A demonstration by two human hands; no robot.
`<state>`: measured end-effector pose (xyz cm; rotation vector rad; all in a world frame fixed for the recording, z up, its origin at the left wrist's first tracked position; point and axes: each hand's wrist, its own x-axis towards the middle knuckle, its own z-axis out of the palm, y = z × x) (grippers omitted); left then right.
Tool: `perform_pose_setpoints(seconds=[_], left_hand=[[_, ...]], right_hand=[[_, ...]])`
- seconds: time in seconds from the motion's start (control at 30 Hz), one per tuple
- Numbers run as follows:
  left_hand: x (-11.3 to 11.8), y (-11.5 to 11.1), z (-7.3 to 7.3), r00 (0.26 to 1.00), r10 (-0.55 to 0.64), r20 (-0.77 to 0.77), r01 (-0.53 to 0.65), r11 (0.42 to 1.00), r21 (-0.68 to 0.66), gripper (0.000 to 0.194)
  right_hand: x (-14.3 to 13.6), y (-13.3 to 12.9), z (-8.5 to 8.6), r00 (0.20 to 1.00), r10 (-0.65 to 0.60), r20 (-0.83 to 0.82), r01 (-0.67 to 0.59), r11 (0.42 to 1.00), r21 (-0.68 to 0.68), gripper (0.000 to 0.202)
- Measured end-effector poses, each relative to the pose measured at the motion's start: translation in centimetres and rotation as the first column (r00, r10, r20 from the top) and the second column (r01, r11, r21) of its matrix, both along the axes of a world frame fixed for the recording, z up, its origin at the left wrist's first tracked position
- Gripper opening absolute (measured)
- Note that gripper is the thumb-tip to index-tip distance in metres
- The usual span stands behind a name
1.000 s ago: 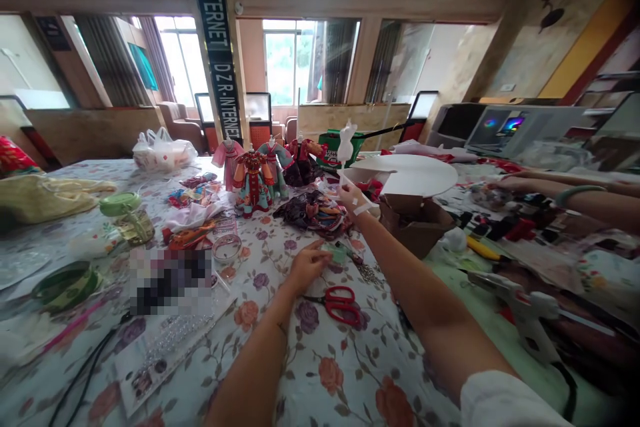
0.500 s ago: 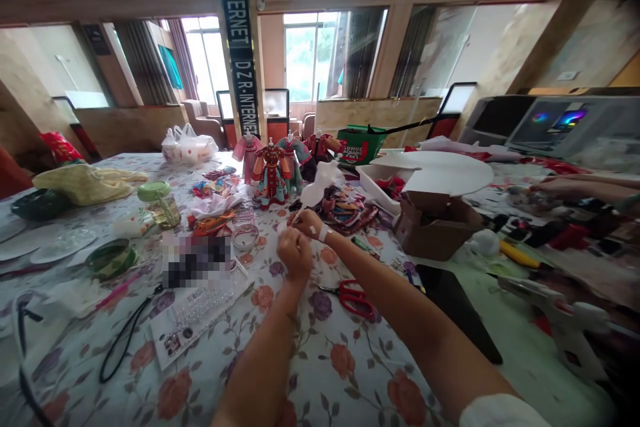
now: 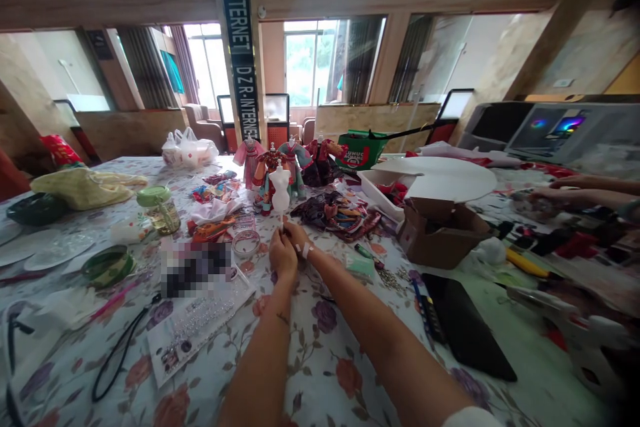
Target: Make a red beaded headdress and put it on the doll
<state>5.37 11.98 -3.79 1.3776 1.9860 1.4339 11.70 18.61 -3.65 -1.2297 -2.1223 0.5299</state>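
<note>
A small white doll mannequin (image 3: 281, 192) stands upright above my fingers, its thin stem running down between them. My left hand (image 3: 283, 257) is closed round the lower stem. Right against it, my right hand (image 3: 298, 239), with a white bandage at the wrist, is closed on the stem too; the fingertips are partly hidden. Just behind the mannequin stand several miniature robes on stands, among them a pink robe (image 3: 249, 159) and a dark red robe (image 3: 323, 163). To the right of my hands lies a heap of patterned fabric (image 3: 337, 212).
On the left are a roll of tape (image 3: 246, 243), a lidded jar (image 3: 159, 210) and a bead sheet (image 3: 200, 330). A cardboard box (image 3: 440, 240), a black tablet (image 3: 467, 323) and a glue gun (image 3: 565, 320) lie right. Another person's hands (image 3: 575, 188) are at far right.
The mannequin has swung from a tilt toward the right to upright in front of the robes. Both hands have come closer together and slightly lower. My right forearm now covers most of the red scissors.
</note>
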Motion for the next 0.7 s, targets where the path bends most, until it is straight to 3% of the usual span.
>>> perform_pose_setpoints(seconds=[0.4,0.7], left_hand=[[-2.8,0.9,0.6,0.993,-0.115,-0.032,0.11,0.986,-0.122,0.028],[-3.6,1.2,0.6,0.989,-0.147,-0.02,0.143,0.981,-0.13,0.029]], right_hand=[[-2.0,-1.8,-1.3,0.987,-0.152,-0.044,0.149,0.987,-0.063,0.026],[-2.5,-1.5,-1.2,0.985,-0.091,-0.144,0.09,0.996,-0.013,0.027]])
